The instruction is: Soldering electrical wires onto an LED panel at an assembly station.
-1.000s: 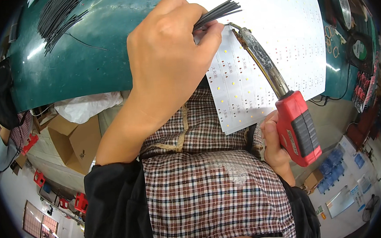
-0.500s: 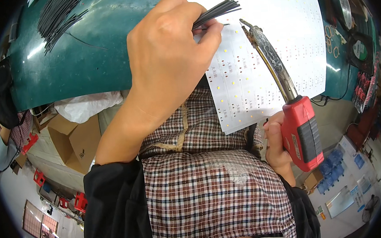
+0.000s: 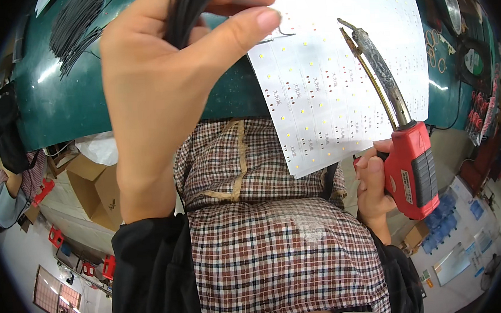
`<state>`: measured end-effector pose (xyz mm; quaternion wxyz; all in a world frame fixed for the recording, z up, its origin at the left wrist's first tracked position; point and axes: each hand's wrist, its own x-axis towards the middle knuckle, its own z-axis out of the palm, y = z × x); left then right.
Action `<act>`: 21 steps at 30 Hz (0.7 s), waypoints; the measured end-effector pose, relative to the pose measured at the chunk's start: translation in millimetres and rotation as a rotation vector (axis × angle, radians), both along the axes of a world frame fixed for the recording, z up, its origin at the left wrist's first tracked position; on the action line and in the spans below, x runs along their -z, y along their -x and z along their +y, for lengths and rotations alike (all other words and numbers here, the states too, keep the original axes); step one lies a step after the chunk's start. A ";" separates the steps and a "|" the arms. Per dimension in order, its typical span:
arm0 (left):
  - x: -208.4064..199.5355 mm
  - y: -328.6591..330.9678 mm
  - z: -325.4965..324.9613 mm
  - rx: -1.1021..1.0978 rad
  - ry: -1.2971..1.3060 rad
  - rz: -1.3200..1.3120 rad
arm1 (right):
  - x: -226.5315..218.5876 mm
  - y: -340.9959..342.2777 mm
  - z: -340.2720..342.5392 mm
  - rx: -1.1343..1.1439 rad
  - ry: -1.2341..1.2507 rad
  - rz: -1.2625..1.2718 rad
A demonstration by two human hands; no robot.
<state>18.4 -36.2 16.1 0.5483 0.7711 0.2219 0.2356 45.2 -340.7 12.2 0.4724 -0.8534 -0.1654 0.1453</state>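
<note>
My left hand (image 3: 155,99) is raised over the near edge of the table, its fingers curled round a bundle of thin black wires (image 3: 187,14). Its thumb and forefinger reach out to the right, with a gap between their tips. Beneath them lies a white sheet of LED circuit boards (image 3: 315,95), dotted with small yellow LEDs. A short dark wire (image 3: 284,34) shows on the sheet just past the thumb. At the right, my right hand (image 3: 373,186) grips a red and black soldering gun (image 3: 413,169). Its metal tip and brass-coloured feed tube point up and away, over the sheet.
More black wires (image 3: 76,29) lie in a pile on the green table (image 3: 47,114). Tan rings (image 3: 441,65) and a round black object (image 3: 474,62) are at the right. An open cardboard box (image 3: 95,192) stands below the table; another person's arm (image 3: 12,185) shows far left.
My left hand has moved left and up toward me with the wire bundle, and its thumb and forefinger have parted. The soldering gun has shifted slightly right, its tip farther from the left hand.
</note>
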 end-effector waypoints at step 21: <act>24.6 -32.1 -32.2 0.123 -0.379 0.241 | 5.8 -10.4 -9.9 -0.239 0.153 -0.093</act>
